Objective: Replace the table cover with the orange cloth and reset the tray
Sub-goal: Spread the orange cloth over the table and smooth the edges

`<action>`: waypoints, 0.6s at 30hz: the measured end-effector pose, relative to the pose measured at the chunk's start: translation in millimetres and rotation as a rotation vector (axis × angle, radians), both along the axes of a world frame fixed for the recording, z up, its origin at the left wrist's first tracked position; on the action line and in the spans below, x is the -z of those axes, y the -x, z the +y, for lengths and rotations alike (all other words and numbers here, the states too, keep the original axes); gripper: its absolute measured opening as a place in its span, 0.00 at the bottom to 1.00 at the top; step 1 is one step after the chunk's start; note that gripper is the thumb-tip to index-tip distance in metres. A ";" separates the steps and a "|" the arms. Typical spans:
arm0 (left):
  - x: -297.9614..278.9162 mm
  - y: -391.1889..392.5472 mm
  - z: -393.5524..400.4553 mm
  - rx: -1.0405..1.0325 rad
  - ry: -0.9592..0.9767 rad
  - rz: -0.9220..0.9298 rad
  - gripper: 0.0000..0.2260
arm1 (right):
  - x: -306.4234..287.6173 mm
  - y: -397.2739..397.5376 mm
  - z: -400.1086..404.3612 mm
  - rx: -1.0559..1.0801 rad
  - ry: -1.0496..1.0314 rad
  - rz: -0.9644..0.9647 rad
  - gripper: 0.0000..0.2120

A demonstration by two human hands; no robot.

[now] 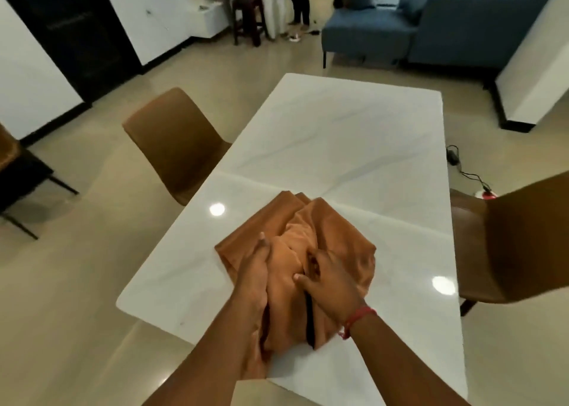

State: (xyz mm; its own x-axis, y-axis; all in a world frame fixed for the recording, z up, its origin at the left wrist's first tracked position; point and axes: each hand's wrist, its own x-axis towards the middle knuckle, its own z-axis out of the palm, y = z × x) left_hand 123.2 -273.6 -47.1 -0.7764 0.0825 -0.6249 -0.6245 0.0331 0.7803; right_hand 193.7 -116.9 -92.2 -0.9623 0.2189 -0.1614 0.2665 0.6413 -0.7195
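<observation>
An orange cloth (335,230) lies bunched and partly folded on the near end of a white marble table (338,135). My left hand (254,270) lies on the left side of the bundle with its fingers pressed into the folds. My right hand (326,275), with a red thread on the wrist, grips a fold near the middle of the cloth. The table surface around the cloth is bare marble. No tray is in view.
A brown chair (175,141) stands at the table's left side and another brown chair (492,251) at the right. A blue sofa (431,24) is beyond the table, people's legs by a stool (249,18) at the back, a cable and charger (462,165) on the floor.
</observation>
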 end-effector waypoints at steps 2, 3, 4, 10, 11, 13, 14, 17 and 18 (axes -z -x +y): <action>-8.9 11.2 -19.5 0.106 -0.067 -0.012 0.32 | -9.2 -0.1 -26.5 0.092 -0.036 0.007 0.10; -13.8 16.6 -29.7 0.156 -0.113 -0.011 0.27 | -9.4 4.2 -32.5 0.173 -0.034 0.021 0.04; -20.4 19.5 -41.3 0.176 -0.137 0.006 0.22 | -19.4 5.6 -37.6 0.272 0.004 0.030 0.06; -43.6 45.8 -39.7 0.596 0.498 0.630 0.27 | -101.7 18.1 -48.1 0.407 0.111 0.195 0.09; -59.0 44.9 -31.2 0.729 0.428 0.780 0.20 | -113.6 20.9 -50.4 0.395 0.110 0.204 0.09; -73.8 45.1 -17.1 0.830 0.349 1.016 0.11 | -136.2 26.6 -53.4 0.374 0.032 0.274 0.09; -75.4 48.7 -14.4 0.795 0.366 1.076 0.11 | -147.5 29.3 -53.8 0.341 -0.023 0.314 0.08; -76.9 60.5 -6.5 0.739 0.394 1.110 0.11 | -179.3 35.4 -47.5 0.289 -0.132 0.411 0.07; -80.7 59.8 -4.1 0.727 0.406 1.149 0.12 | -186.6 36.6 -42.4 0.287 -0.151 0.439 0.07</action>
State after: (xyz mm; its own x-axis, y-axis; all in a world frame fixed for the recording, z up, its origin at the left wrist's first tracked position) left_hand 63.4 -277.7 33.6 -0.7236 0.6476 0.2387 0.5939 0.4081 0.6933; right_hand 157.1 -159.3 94.3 -0.8301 0.4724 0.2961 0.1411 0.6919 -0.7081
